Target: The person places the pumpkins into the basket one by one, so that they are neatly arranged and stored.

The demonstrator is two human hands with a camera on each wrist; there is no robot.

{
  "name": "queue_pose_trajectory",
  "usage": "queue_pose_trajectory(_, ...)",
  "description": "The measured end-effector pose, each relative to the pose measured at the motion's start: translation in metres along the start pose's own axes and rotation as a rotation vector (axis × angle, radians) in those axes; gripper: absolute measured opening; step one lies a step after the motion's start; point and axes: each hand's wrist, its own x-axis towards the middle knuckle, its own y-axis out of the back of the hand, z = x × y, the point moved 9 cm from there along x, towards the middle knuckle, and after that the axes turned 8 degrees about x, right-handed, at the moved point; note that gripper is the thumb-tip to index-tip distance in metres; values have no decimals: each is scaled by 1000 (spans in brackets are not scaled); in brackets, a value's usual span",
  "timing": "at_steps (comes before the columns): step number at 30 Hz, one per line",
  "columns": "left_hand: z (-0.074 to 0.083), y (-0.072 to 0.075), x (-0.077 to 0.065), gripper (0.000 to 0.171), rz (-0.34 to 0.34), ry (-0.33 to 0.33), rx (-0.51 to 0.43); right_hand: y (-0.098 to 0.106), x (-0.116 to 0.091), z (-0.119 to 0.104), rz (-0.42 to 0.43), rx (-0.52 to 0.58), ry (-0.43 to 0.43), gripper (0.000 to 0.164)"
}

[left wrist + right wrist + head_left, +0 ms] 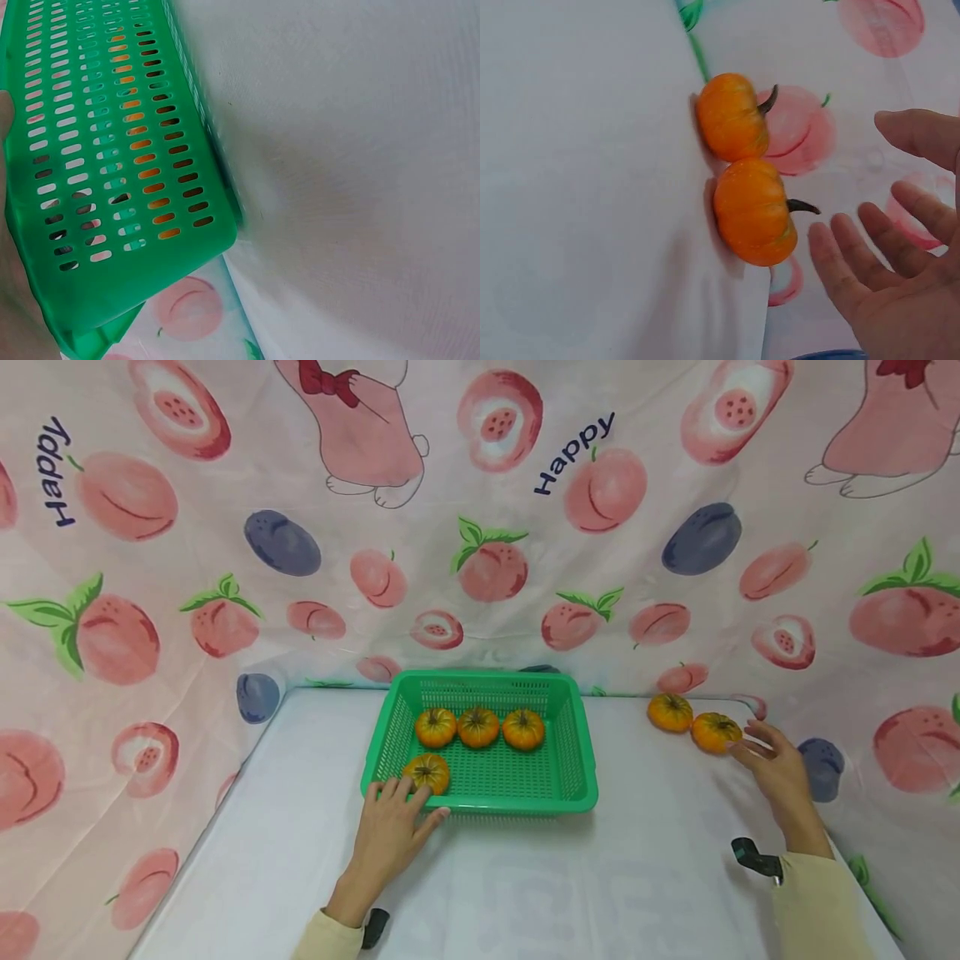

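Observation:
Small orange pumpkins with dark stems are the loose items here. My left hand (388,835) holds the near left rim of a green plastic basket (495,804), fingers over the edge beside a pumpkin (427,772). Three more pumpkins, left (436,727), middle (477,727) and right (523,729), sit in a row inside. On the far right of the table, my right hand (776,772) reaches beside a pumpkin (754,214), its fingers spread and apart from it in the right wrist view. Touching that pumpkin is another (731,118).
A white table (660,860) carries everything. Behind and around it hangs a pink cloth (420,543) printed with peaches. Through the slots of the basket wall (97,165), orange shows in the left wrist view. A dark device (756,858) is strapped at the right wrist.

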Motion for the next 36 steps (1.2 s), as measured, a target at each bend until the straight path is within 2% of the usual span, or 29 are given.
queue_pose_trajectory(6, 0, 1, -1, 36, 19, -6, -10, 2, 11, 6, 94, 53, -39, 70)
queue_pose_trajectory(10, 0, 0, -2, 36, 23, -5, 1, 2, 19, 11, 121, 65, -64, 73)
queue_pose_trajectory(25, 1, -1, -3, 34, 9, 5, -4, -8, 41, 30, 81, 83, -95, 80)
queue_pose_trajectory(36, 0, 0, -1, 36, 44, -6, 5, -18, 50, 37, 37, 118, -132, 80)
